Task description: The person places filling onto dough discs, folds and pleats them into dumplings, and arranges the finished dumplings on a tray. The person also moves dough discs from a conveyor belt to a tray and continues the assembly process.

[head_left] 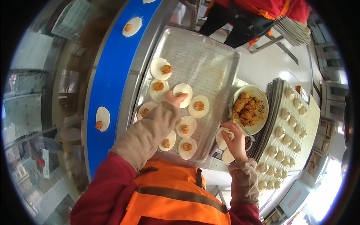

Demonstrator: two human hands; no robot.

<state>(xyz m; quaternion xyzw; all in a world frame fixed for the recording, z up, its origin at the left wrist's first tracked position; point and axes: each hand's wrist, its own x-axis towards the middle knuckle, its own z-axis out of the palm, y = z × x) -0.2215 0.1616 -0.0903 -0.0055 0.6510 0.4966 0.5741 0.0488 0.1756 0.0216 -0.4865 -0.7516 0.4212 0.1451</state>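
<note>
My left hand (177, 99) reaches over the metal tray (198, 63), closed on the edge of a round dough wrapper (185, 89) with brown filling in its middle. Around it on the tray lie several more wrappers (197, 113), each topped with a lump of filling. To the right, my right hand (237, 141) is closed at another dough wrapper (220, 138) beside the tray's edge. Its fingertips partly hide a bit of filling there. Just below, a pale dough round (227, 156) is partly visible.
A bowl of brown filling (264, 120) with a spoon (247, 133) stands beyond my right hand. Farther right, stacked boards (275, 150) bear rows of pleated buns (287, 140). At left runs a blue belt (112, 78) carrying filled wrappers (102, 117). A person in red (277, 9) stands at the far side.
</note>
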